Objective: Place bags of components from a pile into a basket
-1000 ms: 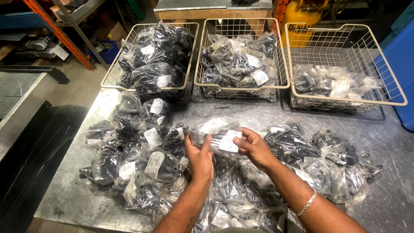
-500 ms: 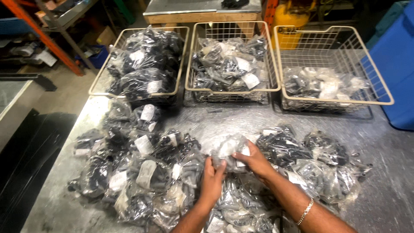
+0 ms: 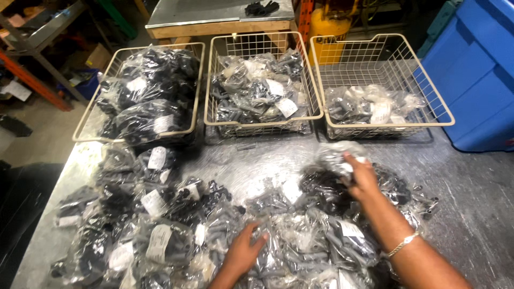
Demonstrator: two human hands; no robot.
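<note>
- We see a scuffed grey metal table (image 3: 471, 225).
- At twelve o'clock stand three wire baskets (image 3: 262, 126).
- From six to nine sprawl clear bags of dark parts (image 3: 160, 214).

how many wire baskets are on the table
3, side by side along the far edge of the metal table: the left basket heaped with bagged dark parts, the middle basket about full, the right basket holding only a few bags. None looks hidden.

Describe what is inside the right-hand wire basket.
The right wire basket holds a few clear bags of grey parts with white labels, only along its front. What lies beneath those bags is covered.
</note>
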